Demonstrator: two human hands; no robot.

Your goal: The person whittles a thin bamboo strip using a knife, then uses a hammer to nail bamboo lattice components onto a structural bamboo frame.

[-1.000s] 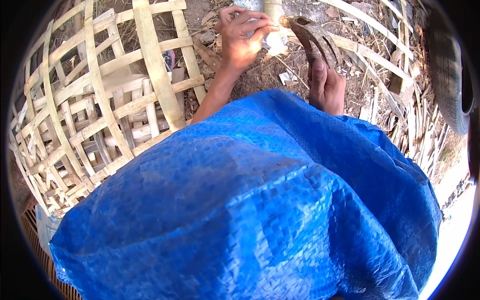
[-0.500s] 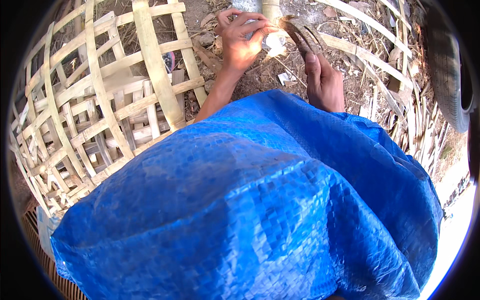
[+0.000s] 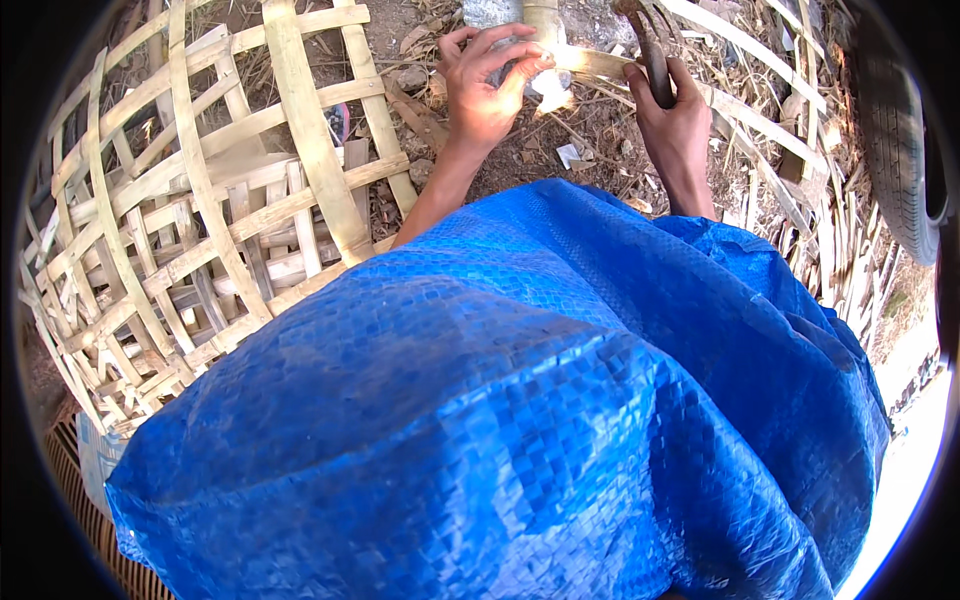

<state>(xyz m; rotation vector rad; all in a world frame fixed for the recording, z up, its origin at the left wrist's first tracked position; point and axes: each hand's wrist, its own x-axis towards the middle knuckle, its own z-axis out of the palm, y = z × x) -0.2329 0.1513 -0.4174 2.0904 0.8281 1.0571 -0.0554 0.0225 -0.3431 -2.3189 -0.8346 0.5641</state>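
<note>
My left hand [image 3: 485,85] is raised at the top middle, its thumb and fingertips curled toward each other beside a bright spot where a pale bamboo strip [image 3: 595,62] meets an upright bamboo piece [image 3: 541,18]. Whatever sits between those fingertips is too small and glaring to make out. To the right, my right hand [image 3: 672,125] is wrapped round a dark, narrow tool [image 3: 655,65]. Its upper end is bent and blurred near the top edge, so I cannot tell its exact kind. The tool is apart from my left hand.
A blue woven plastic sheet [image 3: 480,400] covers my lap. At left stands an open bamboo lattice [image 3: 185,180]. Bent bamboo strips [image 3: 750,50] curve along the right, near a tyre [image 3: 895,140]. Chips and dry scraps litter the soil [image 3: 510,165].
My right hand has moved right and slightly up, lifting the dark tool away from my left fingertips. The left hand has barely moved.
</note>
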